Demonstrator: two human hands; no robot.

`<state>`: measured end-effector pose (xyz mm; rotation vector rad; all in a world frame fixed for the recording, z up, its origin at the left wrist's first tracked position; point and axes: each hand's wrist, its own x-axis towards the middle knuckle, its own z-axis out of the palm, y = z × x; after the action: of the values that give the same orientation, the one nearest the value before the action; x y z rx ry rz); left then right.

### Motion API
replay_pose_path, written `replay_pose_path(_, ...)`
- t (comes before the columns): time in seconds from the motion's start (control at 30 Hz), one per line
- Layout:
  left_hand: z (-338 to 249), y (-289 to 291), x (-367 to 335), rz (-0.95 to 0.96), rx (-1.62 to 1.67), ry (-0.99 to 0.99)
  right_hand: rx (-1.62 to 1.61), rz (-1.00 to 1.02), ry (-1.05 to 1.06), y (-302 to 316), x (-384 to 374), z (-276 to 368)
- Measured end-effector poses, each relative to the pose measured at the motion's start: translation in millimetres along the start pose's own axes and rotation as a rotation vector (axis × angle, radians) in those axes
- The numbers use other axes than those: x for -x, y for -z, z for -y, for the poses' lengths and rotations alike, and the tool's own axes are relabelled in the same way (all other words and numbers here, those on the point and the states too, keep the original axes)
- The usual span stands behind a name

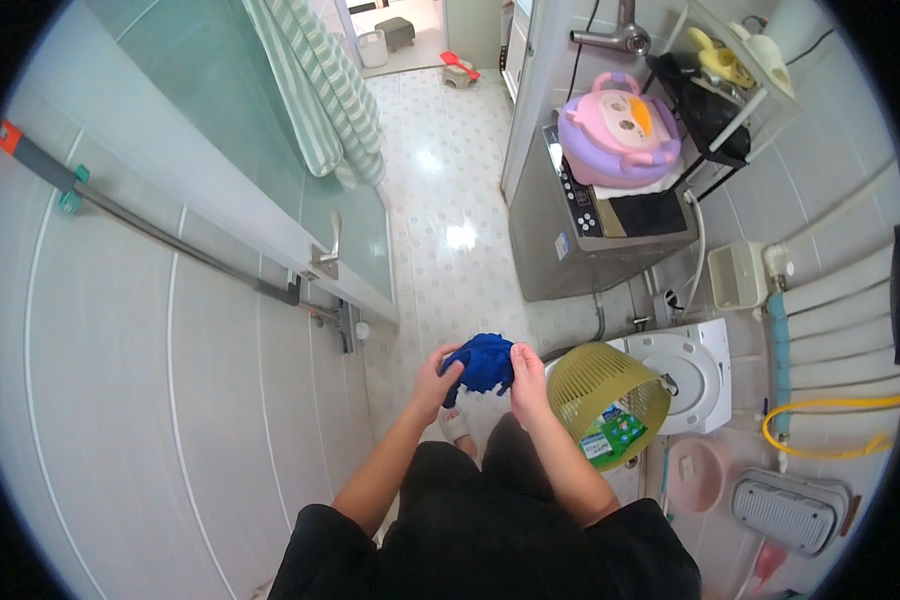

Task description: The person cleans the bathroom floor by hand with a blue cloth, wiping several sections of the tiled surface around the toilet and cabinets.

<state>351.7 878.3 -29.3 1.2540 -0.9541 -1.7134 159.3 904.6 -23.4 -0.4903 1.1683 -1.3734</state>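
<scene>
A crumpled royal-blue cloth (484, 365) hangs in front of my body, bunched up between my two hands. My left hand (433, 382) grips its left side, thumb on top. On the other side, my right hand (528, 380) pinches the cloth's right edge between thumb and fingers. Loose folds dangle at the bottom. Just right of my right forearm is a yellow-green slatted plastic basket (566, 388), tilted with its mouth toward me. Inside it lies a green and white package (615, 432).
A white toilet (708, 372) stands behind the basket. Ahead on the right is a grey washing machine (545, 250) bearing a pink and purple lidded tub (615, 170). A door (270, 200) and a squeegee mop (200, 245) line the left. Farther right hangs a pink basin (697, 475).
</scene>
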Motion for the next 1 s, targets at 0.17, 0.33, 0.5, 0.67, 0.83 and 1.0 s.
replay_pose_path(0.17,-52,-16,-56,0.08,-0.459,0.035,0.361,-0.024,0.098,-8,-66,30)
replay_pose_path(0.33,-78,-24,-140,0.082,-0.47,-0.155,0.716,-0.078,0.265,-15,-144,73)
replay_pose_path(0.5,-105,-35,-253,0.109,-0.542,-0.086,0.687,-0.023,0.191,-3,-260,94)
replay_pose_path(0.67,-142,-35,-351,0.025,-0.291,-0.242,0.831,0.142,0.249,-2,-353,133)
replay_pose_path(0.83,-190,-11,-436,-0.214,-0.472,-0.162,1.044,0.164,0.244,-35,-440,180)
replay_pose_path(1.0,-232,2,-528,-0.297,-0.321,-0.172,1.002,0.083,0.578,-74,-536,181)
